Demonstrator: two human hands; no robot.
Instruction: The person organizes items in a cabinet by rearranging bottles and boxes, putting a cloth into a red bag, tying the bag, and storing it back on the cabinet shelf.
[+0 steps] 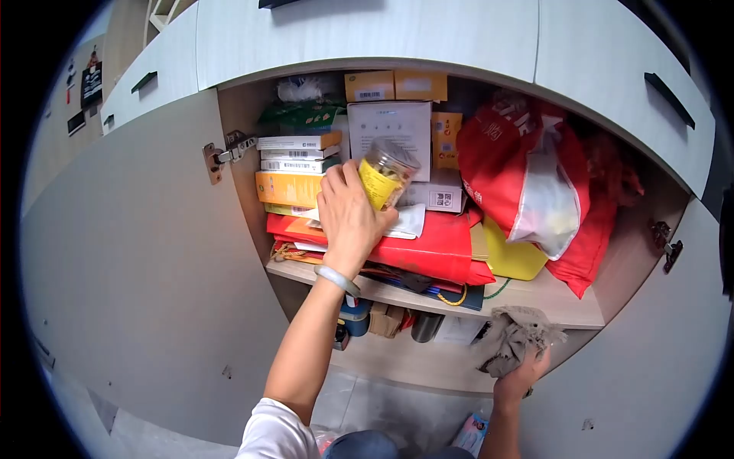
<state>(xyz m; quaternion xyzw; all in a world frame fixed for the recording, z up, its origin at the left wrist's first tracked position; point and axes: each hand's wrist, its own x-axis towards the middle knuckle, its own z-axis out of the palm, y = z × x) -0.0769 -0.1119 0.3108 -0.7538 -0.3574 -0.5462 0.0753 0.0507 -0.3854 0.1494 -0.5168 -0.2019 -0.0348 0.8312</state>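
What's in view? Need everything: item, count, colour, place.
jar: 1, clear, yellow label, in left hand
cloth: 1, grey-brown, in right hand
large white box: 1, white, behind jar
stacked boxes: several, white/orange, upper shelf left
flat item: 1, red, below jar
bulging bag: at least 1, red/white, right
green package: 1, green, back left
blue container: 1, blue, lower level
carton: 1, brown, beside container
doors: 2, grey, open, both sides
drawer fronts: at least 3, pale, above
others: too hidden to count
bangle: 1, pale, left wrist
sleeve: 1, white, left arm
hands: 2, as above
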